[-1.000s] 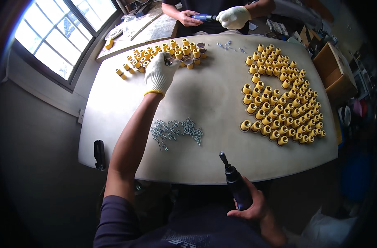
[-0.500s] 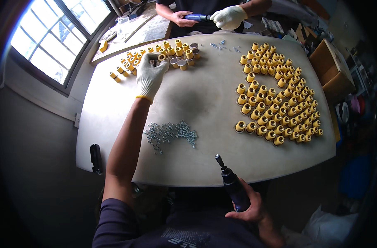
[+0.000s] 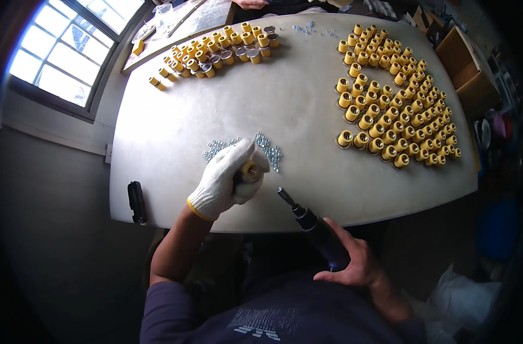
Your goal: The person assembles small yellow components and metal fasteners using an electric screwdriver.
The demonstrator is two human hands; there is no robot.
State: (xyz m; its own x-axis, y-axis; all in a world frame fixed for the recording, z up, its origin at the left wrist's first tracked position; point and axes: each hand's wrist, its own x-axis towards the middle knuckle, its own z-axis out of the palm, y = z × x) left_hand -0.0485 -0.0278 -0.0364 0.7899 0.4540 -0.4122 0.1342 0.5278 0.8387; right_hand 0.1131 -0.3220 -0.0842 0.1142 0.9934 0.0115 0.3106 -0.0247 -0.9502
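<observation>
My left hand (image 3: 224,175), in a white knit glove, is closed around a yellow cylindrical part (image 3: 250,169) whose open end faces up. It hovers at the small pile of metal nuts (image 3: 267,150), hiding part of it; whether the fingers also pinch a nut cannot be made out. Bare, my right hand (image 3: 356,258) grips a dark power screwdriver (image 3: 321,236) at the table's near edge. Its socket bit (image 3: 285,196) points up and left toward the gloved hand, a short gap away.
Many yellow parts (image 3: 382,109) stand upright on the right of the pale table (image 3: 307,114). Another group (image 3: 215,49) stands at the far left, some turned over. More small hardware (image 3: 307,27) lies at the far edge. A black object (image 3: 136,202) rests near the left corner; a cardboard box (image 3: 468,69) sits right.
My left hand has come back from the far-left group to the nut pile, bringing a yellow part. The screwdriver's tip has swung left and up. My view has tilted downward.
</observation>
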